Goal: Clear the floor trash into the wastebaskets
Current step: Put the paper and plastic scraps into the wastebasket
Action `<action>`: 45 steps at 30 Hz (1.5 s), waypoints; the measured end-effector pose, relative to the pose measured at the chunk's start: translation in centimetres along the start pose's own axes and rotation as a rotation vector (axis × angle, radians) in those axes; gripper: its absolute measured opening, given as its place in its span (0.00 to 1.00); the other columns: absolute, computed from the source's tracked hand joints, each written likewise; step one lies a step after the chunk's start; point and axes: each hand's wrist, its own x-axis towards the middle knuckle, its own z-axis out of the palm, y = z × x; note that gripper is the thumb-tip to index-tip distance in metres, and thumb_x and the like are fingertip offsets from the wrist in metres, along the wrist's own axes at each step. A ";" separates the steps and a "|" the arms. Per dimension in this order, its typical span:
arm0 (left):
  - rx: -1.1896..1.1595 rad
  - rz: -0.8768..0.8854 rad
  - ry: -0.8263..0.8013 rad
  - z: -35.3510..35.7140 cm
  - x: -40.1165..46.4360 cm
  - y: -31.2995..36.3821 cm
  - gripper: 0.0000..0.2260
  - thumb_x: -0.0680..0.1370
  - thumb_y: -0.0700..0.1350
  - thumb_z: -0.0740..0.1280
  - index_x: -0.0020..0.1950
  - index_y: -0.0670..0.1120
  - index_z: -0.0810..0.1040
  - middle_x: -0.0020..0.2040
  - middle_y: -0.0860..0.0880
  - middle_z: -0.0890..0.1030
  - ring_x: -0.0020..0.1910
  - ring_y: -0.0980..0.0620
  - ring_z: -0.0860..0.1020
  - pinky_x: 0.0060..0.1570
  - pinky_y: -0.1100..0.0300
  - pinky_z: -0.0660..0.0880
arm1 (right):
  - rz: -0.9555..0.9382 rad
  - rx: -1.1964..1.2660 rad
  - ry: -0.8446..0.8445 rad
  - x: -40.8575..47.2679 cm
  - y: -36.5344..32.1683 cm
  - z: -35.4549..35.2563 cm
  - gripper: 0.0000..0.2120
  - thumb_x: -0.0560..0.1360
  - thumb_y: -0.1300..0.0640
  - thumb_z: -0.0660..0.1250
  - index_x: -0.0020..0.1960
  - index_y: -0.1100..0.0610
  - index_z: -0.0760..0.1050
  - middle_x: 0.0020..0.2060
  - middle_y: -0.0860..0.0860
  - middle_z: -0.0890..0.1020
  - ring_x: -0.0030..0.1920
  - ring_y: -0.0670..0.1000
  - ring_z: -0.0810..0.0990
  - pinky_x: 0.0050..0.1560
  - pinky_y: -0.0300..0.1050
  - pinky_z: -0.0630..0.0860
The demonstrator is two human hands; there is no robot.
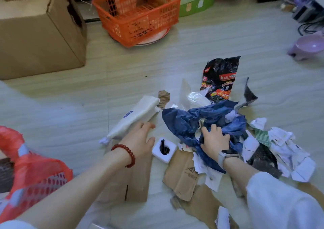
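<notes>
Mostly the trash lies in one loose heap on the floor [175, 57], in front of the person and a little to their right. The right hand [215, 139] presses down into a crumpled blue plastic bag [189, 120] at the middle of the heap, its fingers [213, 127] curled into the folds and gathering them. The left hand [140, 139] hovers just beside a long white pouch [135, 118], fingers spread and relaxed, holding nothing.

Nearly everything here looks light and soft. The blue bag should crush into a fistful, so bunching it from the middle seems right, though thin film may slip or spring back open. The white pouch looks limp; taking it round its middle would likely keep it from flopping. The torn white paper scraps [284, 150] to the right are small and flimsy, probably best scooped together. The brown cardboard pieces [182, 174] nearest the person are stiffer and flat, easiest lifted by an edge. A black noodle wrapper [219, 78] lies at the far side of the heap, and a small white square tray [164, 150] sits between the hands.

An orange basket [138, 11] stands well apart at the far side; a red-lined basket [35, 172] sits close on the left, cut off by the frame. What lies under the blue bag is hidden, and the dark smear in the tray is hard to identify.
</notes>
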 end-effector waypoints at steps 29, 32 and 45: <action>-0.582 0.206 0.240 -11.9 -0.9 -1.7 0.10 0.75 0.30 0.61 0.50 0.43 0.74 0.40 0.57 0.77 0.38 0.68 0.75 0.37 0.77 0.71 | -0.506 1.389 -0.031 -6.9 -11.8 -18.5 0.22 0.70 0.40 0.67 0.61 0.37 0.65 0.58 0.41 0.73 0.61 0.42 0.72 0.58 0.39 0.72; -0.889 0.109 0.519 -15.8 -3.2 -4.3 0.13 0.75 0.25 0.55 0.46 0.40 0.74 0.37 0.55 0.78 0.36 0.64 0.77 0.35 0.75 0.73 | -0.405 1.605 -0.616 -6.6 -15.8 -19.2 0.25 0.68 0.33 0.56 0.65 0.33 0.63 0.64 0.42 0.71 0.67 0.53 0.69 0.67 0.61 0.65; -0.068 0.314 0.674 -20.2 -16.9 -16.0 0.26 0.65 0.57 0.70 0.61 0.54 0.68 0.68 0.47 0.58 0.70 0.60 0.59 0.69 0.69 0.57 | -0.742 1.606 -1.227 -10.5 -35.2 -22.7 0.31 0.76 0.34 0.38 0.61 0.47 0.72 0.58 0.48 0.79 0.60 0.50 0.77 0.63 0.50 0.72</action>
